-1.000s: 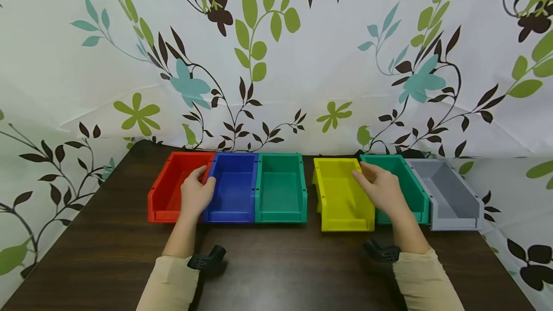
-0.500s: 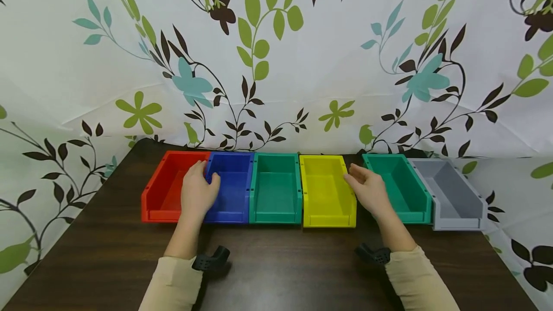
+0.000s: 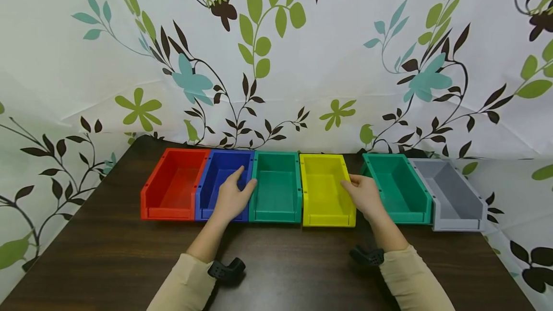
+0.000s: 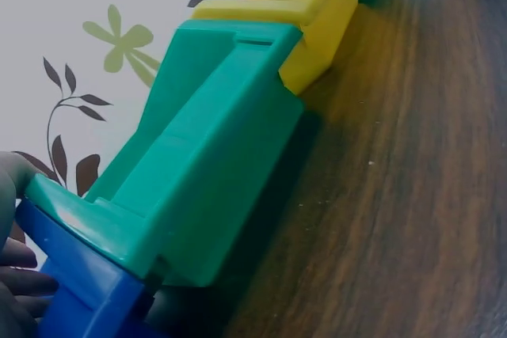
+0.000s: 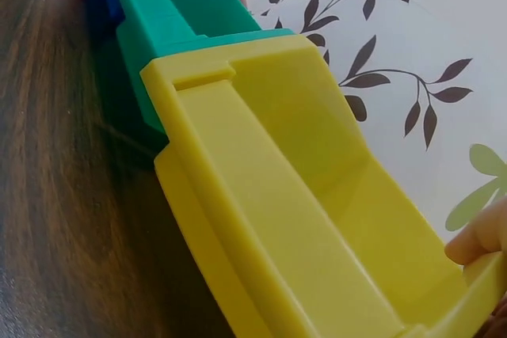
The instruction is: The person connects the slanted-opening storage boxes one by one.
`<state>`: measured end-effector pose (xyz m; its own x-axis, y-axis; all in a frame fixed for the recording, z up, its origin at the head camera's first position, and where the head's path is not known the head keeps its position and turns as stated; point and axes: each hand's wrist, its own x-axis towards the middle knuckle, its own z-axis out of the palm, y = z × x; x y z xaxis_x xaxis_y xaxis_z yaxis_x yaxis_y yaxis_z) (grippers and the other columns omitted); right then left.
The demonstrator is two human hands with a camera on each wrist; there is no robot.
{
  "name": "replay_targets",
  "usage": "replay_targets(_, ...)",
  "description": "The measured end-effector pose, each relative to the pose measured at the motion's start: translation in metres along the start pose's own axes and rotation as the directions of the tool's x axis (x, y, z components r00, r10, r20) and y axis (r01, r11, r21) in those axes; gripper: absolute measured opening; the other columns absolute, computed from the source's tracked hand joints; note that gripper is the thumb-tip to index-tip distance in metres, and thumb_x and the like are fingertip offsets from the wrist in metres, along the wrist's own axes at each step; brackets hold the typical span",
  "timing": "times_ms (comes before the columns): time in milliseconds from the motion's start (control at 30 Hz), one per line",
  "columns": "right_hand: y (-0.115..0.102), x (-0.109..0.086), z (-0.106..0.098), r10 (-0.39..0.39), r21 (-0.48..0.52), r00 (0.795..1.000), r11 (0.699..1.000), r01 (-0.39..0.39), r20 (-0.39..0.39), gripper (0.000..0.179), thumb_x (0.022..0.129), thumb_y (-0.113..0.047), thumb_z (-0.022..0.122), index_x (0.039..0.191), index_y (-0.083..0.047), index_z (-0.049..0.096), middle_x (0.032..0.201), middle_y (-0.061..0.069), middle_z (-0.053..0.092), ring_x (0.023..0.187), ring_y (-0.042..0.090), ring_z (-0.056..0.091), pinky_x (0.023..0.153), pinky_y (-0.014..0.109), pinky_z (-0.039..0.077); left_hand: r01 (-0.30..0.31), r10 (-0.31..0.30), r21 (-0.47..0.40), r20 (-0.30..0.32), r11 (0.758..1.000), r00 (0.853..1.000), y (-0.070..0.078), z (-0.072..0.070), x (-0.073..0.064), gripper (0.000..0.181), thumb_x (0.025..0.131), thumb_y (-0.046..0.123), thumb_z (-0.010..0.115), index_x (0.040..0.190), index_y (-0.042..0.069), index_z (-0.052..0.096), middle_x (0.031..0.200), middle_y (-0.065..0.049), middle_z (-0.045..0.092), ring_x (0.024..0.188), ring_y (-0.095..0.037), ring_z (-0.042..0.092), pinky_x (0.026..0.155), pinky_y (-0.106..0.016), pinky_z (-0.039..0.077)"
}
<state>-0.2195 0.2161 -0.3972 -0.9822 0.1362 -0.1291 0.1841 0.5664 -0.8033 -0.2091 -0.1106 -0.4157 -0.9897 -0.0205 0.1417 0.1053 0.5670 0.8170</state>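
In the head view my left hand [image 3: 232, 198] reaches over the blue bin [image 3: 211, 191]. Its thumb lies at the left wall of a green bin [image 3: 276, 188], with the fingers spread apart from it over the blue bin. The left wrist view has the thumb [image 4: 14, 176] by the green rim and the fingers [image 4: 28, 279] down on the blue side. My right hand [image 3: 365, 196] grips the right wall of the yellow bin [image 3: 326, 186]. In the right wrist view its thumb [image 5: 479, 235] lies inside that wall, fingers mostly hidden outside.
A red bin [image 3: 179, 184] stands left of the blue one. Right of the yellow bin, across a gap, stand a second green bin [image 3: 397, 186] and a grey bin [image 3: 451, 191]. All rest on a dark wooden table [image 3: 298, 263] before a leaf-patterned cloth [image 3: 319, 52].
The yellow bin slid left against the green bin, opening a gap on its right. My left hand moved right, from the red-blue wall to the blue-green wall; my right hand followed the yellow bin.
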Motion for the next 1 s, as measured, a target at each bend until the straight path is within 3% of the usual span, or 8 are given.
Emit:
replay_targets(333, -0.002, -0.001, -0.004, 0.008, 0.068, 0.999, 0.998, -0.006, -0.034, 0.048, 0.098, -0.023, 0.049, 0.136, 0.006, 0.046, 0.125, 0.025, 0.058, 0.101, 0.03, 0.064, 0.082, 0.038, 0.056, -0.011, 0.011, -0.016, 0.027, 1.0, 1.0, -0.002, 0.004, 0.001, 0.059, 0.093, 0.036, 0.055, 0.14, 0.002, 0.044, 0.137, -0.02, 0.051, 0.127, -0.033, 0.049, 0.102, -0.05, 0.041)
replay_targets(567, -0.007, -0.004, -0.012, 0.018, 0.128, 0.999, 0.992, -0.012, -0.049, 0.05, 0.097, -0.025, 0.05, 0.137, 0.005, 0.045, 0.127, 0.026, 0.057, 0.103, 0.034, 0.064, 0.082, 0.038, 0.056, -0.007, 0.008, -0.022, 0.039, 1.0, 0.999, -0.003, 0.004, 0.0, 0.059, 0.093, 0.036, 0.055, 0.141, 0.002, 0.043, 0.138, -0.02, 0.051, 0.127, -0.033, 0.049, 0.102, -0.05, 0.042)
replay_targets(1000, -0.008, -0.005, -0.02, 0.019, 0.204, 0.999, 0.979, -0.012, -0.034, 0.053, 0.098, -0.031, 0.049, 0.139, 0.002, 0.043, 0.128, 0.023, 0.056, 0.1, 0.027, 0.065, 0.076, 0.029, 0.057, 0.001, 0.0, -0.026, 0.046, 1.0, 0.999, -0.002, 0.003, 0.0, 0.06, 0.093, 0.036, 0.055, 0.141, 0.002, 0.042, 0.138, -0.02, 0.05, 0.127, -0.034, 0.049, 0.102, -0.051, 0.042)
